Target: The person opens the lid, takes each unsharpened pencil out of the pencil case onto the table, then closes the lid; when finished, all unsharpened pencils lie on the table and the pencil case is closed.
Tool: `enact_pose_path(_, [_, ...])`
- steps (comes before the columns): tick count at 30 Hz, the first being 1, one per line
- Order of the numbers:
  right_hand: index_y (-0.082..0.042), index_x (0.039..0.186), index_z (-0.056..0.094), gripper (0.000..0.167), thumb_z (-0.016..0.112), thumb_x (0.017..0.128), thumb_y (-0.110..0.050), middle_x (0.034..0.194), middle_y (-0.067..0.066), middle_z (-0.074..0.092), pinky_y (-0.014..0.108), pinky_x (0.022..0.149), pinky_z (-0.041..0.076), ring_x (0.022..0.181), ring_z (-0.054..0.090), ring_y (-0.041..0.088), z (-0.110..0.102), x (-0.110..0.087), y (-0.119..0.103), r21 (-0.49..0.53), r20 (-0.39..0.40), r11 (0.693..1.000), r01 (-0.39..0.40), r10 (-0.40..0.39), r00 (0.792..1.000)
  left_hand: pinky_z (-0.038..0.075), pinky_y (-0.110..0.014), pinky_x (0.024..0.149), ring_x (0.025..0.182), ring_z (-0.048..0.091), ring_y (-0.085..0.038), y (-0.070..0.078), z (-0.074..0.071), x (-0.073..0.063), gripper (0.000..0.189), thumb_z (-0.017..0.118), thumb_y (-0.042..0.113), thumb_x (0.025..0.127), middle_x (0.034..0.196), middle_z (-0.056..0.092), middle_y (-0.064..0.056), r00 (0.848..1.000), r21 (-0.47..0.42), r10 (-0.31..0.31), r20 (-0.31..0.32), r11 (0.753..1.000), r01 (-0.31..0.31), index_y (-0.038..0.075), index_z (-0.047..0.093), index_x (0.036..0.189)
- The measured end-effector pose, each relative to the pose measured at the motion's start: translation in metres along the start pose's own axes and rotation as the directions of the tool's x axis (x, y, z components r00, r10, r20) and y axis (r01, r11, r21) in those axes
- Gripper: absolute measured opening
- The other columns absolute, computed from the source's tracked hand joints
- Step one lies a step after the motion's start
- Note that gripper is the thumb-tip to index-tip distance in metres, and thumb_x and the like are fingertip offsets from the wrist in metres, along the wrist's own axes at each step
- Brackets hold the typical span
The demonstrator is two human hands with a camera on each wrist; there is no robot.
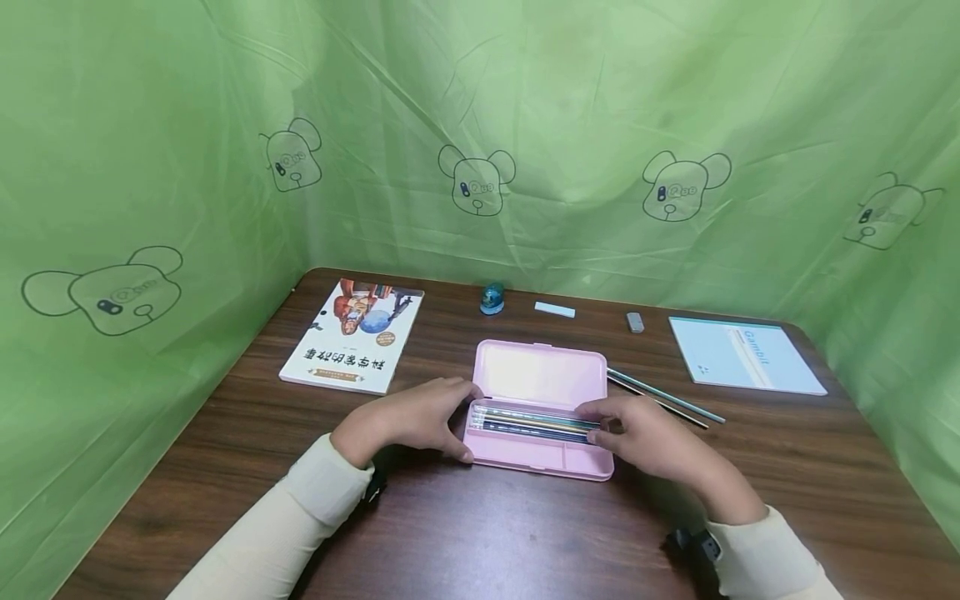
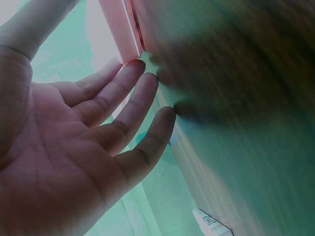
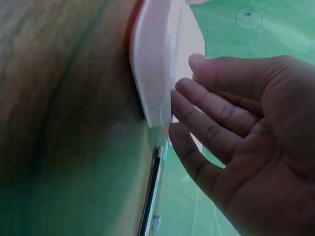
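A pink pencil case (image 1: 517, 454) lies with its lid raised on the dark wooden table. In its back compartment several pencils (image 1: 525, 423) are lined up side by side. My left hand (image 1: 420, 414) spans the case's left end, thumb by the front corner and fingers toward the hinge; in the left wrist view its loosely extended fingers touch or nearly touch the case end. Over the right end is my right hand (image 1: 637, 433), thumb and index finger apart at the pencils' ends. Its fingers look mostly straight in the right wrist view. Any fingertip contact with the pencils is unclear.
Two more pencils (image 1: 678, 398) lie right of the case. Behind stand or lie a blue sharpener (image 1: 492, 298), a pale blue strip (image 1: 555, 309) and a grey eraser (image 1: 635, 322). An illustrated book (image 1: 352, 337) is left, a light-blue notebook (image 1: 742, 354) right. Green curtain (image 1: 480, 100) surrounds the table.
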State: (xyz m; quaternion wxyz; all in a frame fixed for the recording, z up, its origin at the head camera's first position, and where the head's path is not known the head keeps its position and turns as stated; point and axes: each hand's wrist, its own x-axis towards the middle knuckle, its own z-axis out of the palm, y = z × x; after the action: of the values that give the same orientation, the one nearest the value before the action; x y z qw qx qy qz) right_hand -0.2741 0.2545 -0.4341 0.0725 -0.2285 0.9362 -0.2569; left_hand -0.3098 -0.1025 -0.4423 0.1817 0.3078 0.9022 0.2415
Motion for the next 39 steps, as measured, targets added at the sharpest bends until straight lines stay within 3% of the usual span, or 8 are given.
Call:
enact_pose_path(5, [-0.009,0.138,0.079,0.039,0.082,0.099,-0.008,0.107,0.0,0.077,0.026,0.066,0.048,0.079,0.055,0.009,0.006,0.001,-0.004,-0.047,0.014,0.999,0.0,0.0,1.0,0.046,-0.049,0.127,0.139,0.059,-0.026,0.0,0.0,0.001,0.082,0.101,0.036,0.084,0.144,0.066,-0.01,1.0,0.003,-0.011,0.003,1.0,0.011,0.006,0.06,0.148])
enact_pose_path(8, [-0.008,0.138,0.079,0.039,0.082,0.099,-0.007,0.118,0.005,0.081,0.027,0.072,0.052,0.085,0.06,0.009,0.008,0.002,-0.005,-0.07,0.012,0.997,0.031,-0.03,0.999,0.045,-0.049,0.128,0.139,0.059,-0.026,0.001,0.0,0.001,0.082,0.1,0.038,0.084,0.146,0.066,-0.01,1.0,0.004,-0.018,0.006,1.0,0.018,0.006,0.06,0.148])
enact_pose_path(12, [-0.009,0.137,0.079,0.038,0.082,0.099,-0.006,0.131,0.008,0.081,0.037,0.088,0.06,0.106,0.068,0.014,0.011,0.003,-0.004,-0.103,0.007,0.993,0.058,-0.058,0.998,0.045,-0.049,0.128,0.14,0.059,-0.026,0.0,0.0,0.0,0.083,0.1,0.037,0.084,0.146,0.066,-0.011,1.0,-0.002,-0.013,0.007,1.0,0.013,0.005,0.059,0.149])
enact_pose_path(18, [-0.008,0.133,0.081,0.034,0.082,0.099,-0.004,0.128,0.005,0.083,0.05,0.1,0.064,0.12,0.076,0.022,0.013,0.003,0.0,-0.086,-0.012,0.992,0.092,-0.094,0.996,0.046,-0.05,0.127,0.14,0.06,-0.028,0.001,0.0,-0.001,0.082,0.101,0.035,0.084,0.145,0.066,-0.012,1.0,0.001,0.001,0.004,1.0,-0.001,0.005,0.06,0.148])
enact_pose_path(27, [-0.01,0.12,0.084,0.025,0.082,0.097,0.0,0.108,-0.003,0.082,0.031,0.085,0.063,0.097,0.07,0.007,0.014,0.004,0.005,-0.046,-0.019,0.991,0.129,-0.13,0.991,0.045,-0.049,0.128,0.14,0.059,-0.027,0.0,0.0,0.0,0.083,0.1,0.038,0.084,0.146,0.066,-0.01,1.0,0.007,-0.014,0.004,1.0,0.014,0.006,0.059,0.149])
enact_pose_path(35, [-0.011,0.118,0.084,0.026,0.08,0.097,0.004,0.103,-0.003,0.079,0.027,0.081,0.062,0.093,0.066,0.003,0.014,0.005,0.005,-0.019,0.001,0.991,0.132,-0.132,0.991,0.045,-0.049,0.128,0.14,0.059,-0.027,-0.001,0.0,0.001,0.083,0.1,0.038,0.084,0.145,0.066,-0.011,1.0,0.002,-0.007,0.005,1.0,0.007,0.006,0.059,0.148])
enact_pose_path(39, [-0.013,0.117,0.084,0.026,0.079,0.098,0.003,0.107,-0.003,0.081,0.03,0.085,0.063,0.098,0.07,0.007,0.015,0.004,0.005,-0.035,0.007,0.989,0.144,-0.144,0.99,0.046,-0.049,0.127,0.14,0.059,-0.027,-0.001,0.0,0.001,0.082,0.1,0.038,0.084,0.145,0.066,-0.011,1.0,0.0,-0.008,0.006,1.0,0.008,0.006,0.059,0.148])
